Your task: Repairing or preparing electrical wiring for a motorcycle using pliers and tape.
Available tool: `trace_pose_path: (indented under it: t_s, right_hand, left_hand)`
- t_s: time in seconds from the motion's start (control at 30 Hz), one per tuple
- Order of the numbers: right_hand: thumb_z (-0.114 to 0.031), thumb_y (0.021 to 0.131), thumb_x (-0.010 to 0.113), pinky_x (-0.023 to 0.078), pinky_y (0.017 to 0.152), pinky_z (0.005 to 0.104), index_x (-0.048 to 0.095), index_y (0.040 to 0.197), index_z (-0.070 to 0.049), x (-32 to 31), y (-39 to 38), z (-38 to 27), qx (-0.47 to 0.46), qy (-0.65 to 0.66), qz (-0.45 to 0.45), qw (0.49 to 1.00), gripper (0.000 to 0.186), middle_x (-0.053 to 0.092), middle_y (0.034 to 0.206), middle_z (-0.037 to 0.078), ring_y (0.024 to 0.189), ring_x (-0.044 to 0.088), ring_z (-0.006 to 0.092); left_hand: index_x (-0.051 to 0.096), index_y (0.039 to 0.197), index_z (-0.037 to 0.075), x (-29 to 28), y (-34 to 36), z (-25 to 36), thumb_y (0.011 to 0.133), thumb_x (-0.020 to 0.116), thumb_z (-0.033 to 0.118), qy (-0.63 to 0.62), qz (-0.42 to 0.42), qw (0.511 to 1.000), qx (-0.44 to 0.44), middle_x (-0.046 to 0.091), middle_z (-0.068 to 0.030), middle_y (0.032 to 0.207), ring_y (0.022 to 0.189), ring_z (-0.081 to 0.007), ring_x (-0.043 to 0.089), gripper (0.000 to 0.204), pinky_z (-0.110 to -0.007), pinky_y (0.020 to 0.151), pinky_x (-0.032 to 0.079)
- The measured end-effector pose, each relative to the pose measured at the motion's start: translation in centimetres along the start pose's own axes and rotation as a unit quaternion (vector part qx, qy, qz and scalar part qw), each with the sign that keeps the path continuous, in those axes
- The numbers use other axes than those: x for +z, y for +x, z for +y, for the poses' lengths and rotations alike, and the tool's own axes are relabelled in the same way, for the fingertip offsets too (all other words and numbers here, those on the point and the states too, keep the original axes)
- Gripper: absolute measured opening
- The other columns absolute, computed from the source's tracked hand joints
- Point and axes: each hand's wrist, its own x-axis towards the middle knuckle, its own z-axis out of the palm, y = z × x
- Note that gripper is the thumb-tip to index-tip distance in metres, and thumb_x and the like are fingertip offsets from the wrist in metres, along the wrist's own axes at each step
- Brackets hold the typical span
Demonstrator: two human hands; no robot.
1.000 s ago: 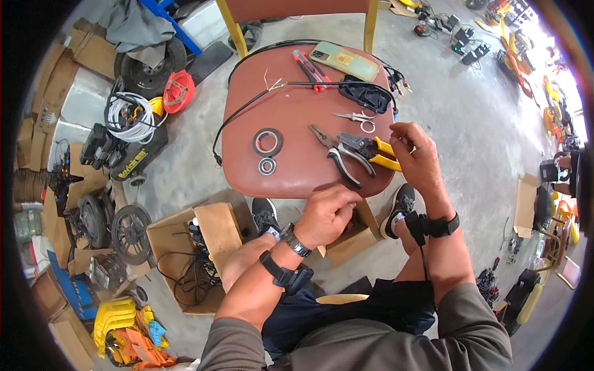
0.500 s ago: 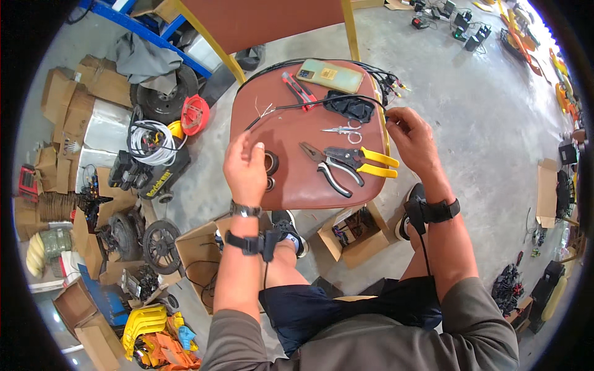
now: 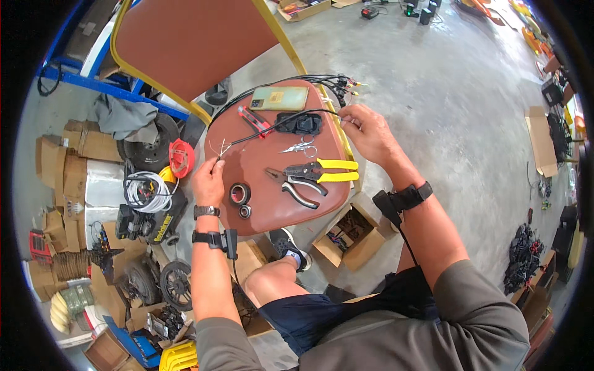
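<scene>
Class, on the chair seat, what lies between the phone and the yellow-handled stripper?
In the head view, a black cable, a black plastic piece and scissors lie between the phone and stripper.

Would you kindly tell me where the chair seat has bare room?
One patch lies between the left hand, tape roll, pliers and scissors; another between pliers and front edge. The back is crowded: phone, red cutter, black tray, crossing cable.

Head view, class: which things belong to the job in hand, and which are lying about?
Work in hand: black cable, held by left hand and right hand; likely wire stripper, pliers, scissors, red cutter, tape roll.

Lying about, it seems: phone, red helmet, white cable coil, spoked wheel.
</scene>
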Motion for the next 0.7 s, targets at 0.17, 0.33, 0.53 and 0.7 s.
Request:
trace_pose_path:
  t_s: [0.17,0.33,0.53,0.7]
  right_hand:
    - [-0.009,0.089,0.061,0.050,0.088,0.0393,0.061,0.125,-0.009,1.4,0.3,-0.9,-0.028,-0.059,-0.006,0.998,0.036,0.062,0.113,0.015,0.104,0.061,0.0297]
    - [-0.011,0.086,0.063,0.043,0.101,0.0459,0.057,0.134,-0.014,2.7,0.4,-0.4,-0.082,-0.096,-0.001,0.992,0.048,0.055,0.129,0.015,0.119,0.052,0.0372]
    - [-0.010,0.081,0.067,0.039,0.105,0.0504,0.061,0.130,-0.017,3.8,0.3,-1.6,-0.131,-0.159,0.009,0.979,0.049,0.053,0.137,0.014,0.128,0.046,0.0369]
    - [-0.010,0.081,0.067,0.038,0.106,0.0510,0.071,0.111,-0.014,3.8,0.6,-0.4,-0.149,-0.140,-0.023,0.979,0.031,0.057,0.133,0.011,0.130,0.045,0.0360]
  left_hand:
    - [0.070,0.098,0.002,-2.7,-1.2,2.6,0.089,0.069,0.017,0.039,0.046,0.988,0.143,0.067,-0.0172,0.080,0.070,-0.0343,0.065,0.017,-0.040,0.063,0.050]
    - [0.070,0.094,0.004,-4.6,-3.4,8.9,0.087,0.070,0.014,0.070,0.028,0.983,0.165,0.067,-0.0160,0.078,0.068,-0.0372,0.064,0.013,-0.043,0.060,0.049]
    - [0.070,0.094,0.001,-3.6,-6.7,13.5,0.088,0.070,0.010,0.045,0.041,0.984,0.168,0.066,-0.0174,0.076,0.066,-0.0333,0.065,0.012,-0.038,0.059,0.049]
    - [0.070,0.093,0.001,-1.9,-7.9,15.4,0.087,0.071,0.008,0.009,0.039,0.984,0.171,0.063,-0.0158,0.072,0.060,-0.0291,0.061,0.010,-0.035,0.056,0.047]
